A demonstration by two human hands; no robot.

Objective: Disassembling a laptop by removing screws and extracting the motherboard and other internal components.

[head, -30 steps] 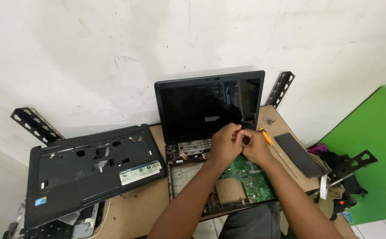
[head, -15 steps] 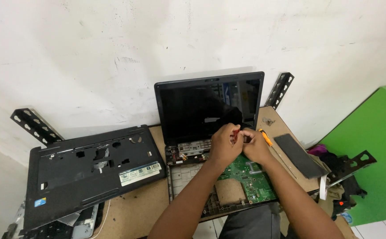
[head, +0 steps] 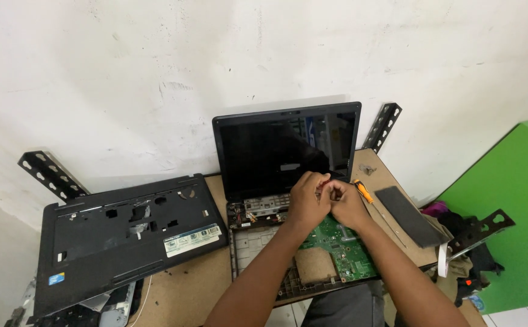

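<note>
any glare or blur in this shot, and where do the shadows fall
Head view: mostly sharp, soft even light. The laptop screen is dark and glossy with faint reflections at its right side. The screen throws a soft shadow up onto the white wall. The left hand and right hand are slightly soft. Straight edges bow near the frame's borders, a wide-lens effect.

A small repair workshop for electronics — a rough wooden bench (head: pixel 185 290) against a scuffed white wall (head: pixel 155 72), a laptop (head: pixel 288 200) stripped to its green circuit board (head: pixel 342 245), its detached black top cover (head: pixel 124 233) set aside, an orange-handled screwdriver (head: pixel 364 192) nearby — and perforated metal brackets (head: pixel 49 175).
</note>
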